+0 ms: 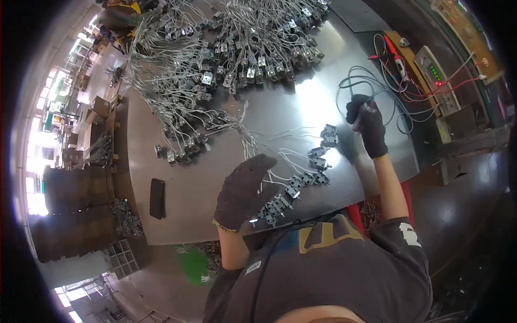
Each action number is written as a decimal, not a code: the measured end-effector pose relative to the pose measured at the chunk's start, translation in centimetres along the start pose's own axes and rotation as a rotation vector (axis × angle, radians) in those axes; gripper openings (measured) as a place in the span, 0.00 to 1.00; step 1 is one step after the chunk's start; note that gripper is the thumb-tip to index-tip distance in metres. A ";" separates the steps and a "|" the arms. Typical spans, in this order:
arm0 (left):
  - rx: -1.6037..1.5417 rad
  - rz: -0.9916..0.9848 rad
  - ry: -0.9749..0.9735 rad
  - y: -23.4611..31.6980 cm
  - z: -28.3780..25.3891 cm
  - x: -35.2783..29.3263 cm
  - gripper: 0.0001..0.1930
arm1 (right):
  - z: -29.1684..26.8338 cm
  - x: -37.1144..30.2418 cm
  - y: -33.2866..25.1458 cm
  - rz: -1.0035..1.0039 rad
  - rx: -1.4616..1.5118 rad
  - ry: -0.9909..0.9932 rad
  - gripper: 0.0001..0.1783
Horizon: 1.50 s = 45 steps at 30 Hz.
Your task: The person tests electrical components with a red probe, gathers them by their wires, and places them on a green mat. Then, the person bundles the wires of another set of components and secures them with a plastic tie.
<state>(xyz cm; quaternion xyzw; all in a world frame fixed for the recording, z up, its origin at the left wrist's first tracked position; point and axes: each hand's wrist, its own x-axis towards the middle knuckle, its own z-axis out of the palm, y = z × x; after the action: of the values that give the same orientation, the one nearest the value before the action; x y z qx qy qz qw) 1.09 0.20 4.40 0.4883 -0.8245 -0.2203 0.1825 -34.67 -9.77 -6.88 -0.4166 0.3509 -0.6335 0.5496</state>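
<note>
My left hand point(242, 191), in a dark knit glove, lies over a bundle of white wires point(250, 142). Its fingers and thumb are apart and point to the right. From the bundle, the wires fan out to a curved row of small grey connector blocks point(293, 187) with metal parts, beside that hand. My right hand point(370, 126), also gloved, is raised near the table's right side with its fingers curled together. A grey cable point(353, 75) loops around it. Whatever those fingers hold is dark and cannot be made out.
A large heap of wired metal-and-grey connectors point(242, 54) covers the far part of the metal table point(188, 226). A dark phone-shaped slab point(157, 198) lies at left. At right are a meter with a lit display point(433, 72) and a red probe point(392, 47).
</note>
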 end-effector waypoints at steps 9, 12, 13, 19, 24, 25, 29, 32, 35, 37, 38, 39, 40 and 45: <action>0.147 0.200 -0.229 -0.1 4.6 9.2 0.44 | -0.8 2.1 -0.5 -0.244 -0.530 -0.133 0.18; 0.127 0.203 -0.253 -0.7 4.8 11.7 0.48 | 0.3 2.2 -0.8 -0.325 -0.705 -0.148 0.20; 0.120 0.203 -0.318 -0.9 5.3 12.7 0.49 | 0.7 2.1 -0.9 -0.322 -0.705 -0.147 0.20; -0.010 0.276 -0.259 -1.7 7.6 14.0 0.52 | -1.1 2.3 0.7 -0.351 -0.815 -0.223 0.25; -0.026 0.174 -0.419 -1.5 7.3 14.0 0.56 | 0.4 1.9 0.6 -0.211 -0.739 -0.180 0.25; -0.011 0.195 -0.375 -2.3 8.0 13.8 0.56 | 0.4 1.9 0.7 -0.278 -0.782 -0.164 0.24; 0.084 0.153 -0.342 -2.4 7.2 13.8 0.57 | -2.8 1.5 4.2 0.218 0.086 -0.142 0.26; 0.081 0.184 -0.364 -2.1 7.2 13.5 0.57 | -3.1 1.2 6.4 0.122 0.162 -0.111 0.27; 0.079 0.175 -0.381 -2.3 7.8 13.6 0.57 | -3.3 1.9 7.2 0.367 0.829 -0.217 0.18; 0.078 0.191 -0.308 -3.4 9.2 13.0 0.56 | 0.7 1.6 4.1 0.099 -0.069 -0.160 0.10; 0.080 0.233 -0.224 -3.2 9.5 12.7 0.55 | 1.0 1.5 2.9 0.091 -0.077 -0.159 0.10; 0.080 0.230 -0.223 -3.0 9.7 12.7 0.55 | 1.2 1.6 2.5 -0.023 -0.373 -0.170 0.07; 0.111 0.234 -0.207 -2.9 9.8 12.8 0.55 | 1.2 1.8 2.4 -0.139 -0.668 -0.178 0.06; 0.161 0.206 -0.301 -2.0 9.5 13.4 0.58 | -0.6 2.6 3.5 -0.060 -0.624 -0.183 0.16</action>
<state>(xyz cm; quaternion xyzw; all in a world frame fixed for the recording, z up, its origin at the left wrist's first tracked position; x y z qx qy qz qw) -8.46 -10.77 -3.43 0.3758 -0.9030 -0.2044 0.0392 -33.93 -12.92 -9.96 -0.6305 0.4648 -0.4710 0.4058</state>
